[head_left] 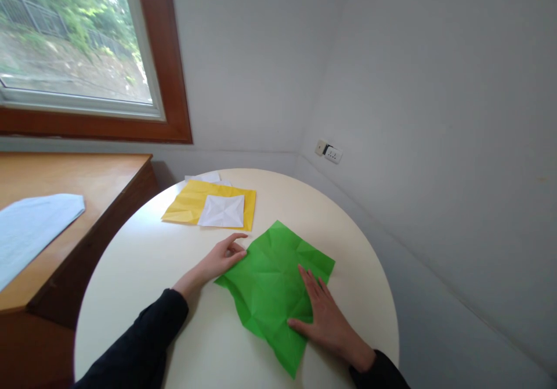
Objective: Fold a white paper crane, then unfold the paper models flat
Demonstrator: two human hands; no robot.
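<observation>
A sheet of green paper, crossed by many creases, lies on the round table with some edges lifted and wavy. My left hand is at its left edge, thumb tip touching the paper; the index finger reaches out apart from the thumb and the other fingers are loosely bent. Across the right side of the sheet, my right hand rests with fingers extended and thumb spread, open on the surface.
Beyond the green paper lie a yellow creased sheet, a small white creased square on it, and white paper behind. The round table stands near a wall with a socket. At left, a wooden desk holds pale cloth-like material.
</observation>
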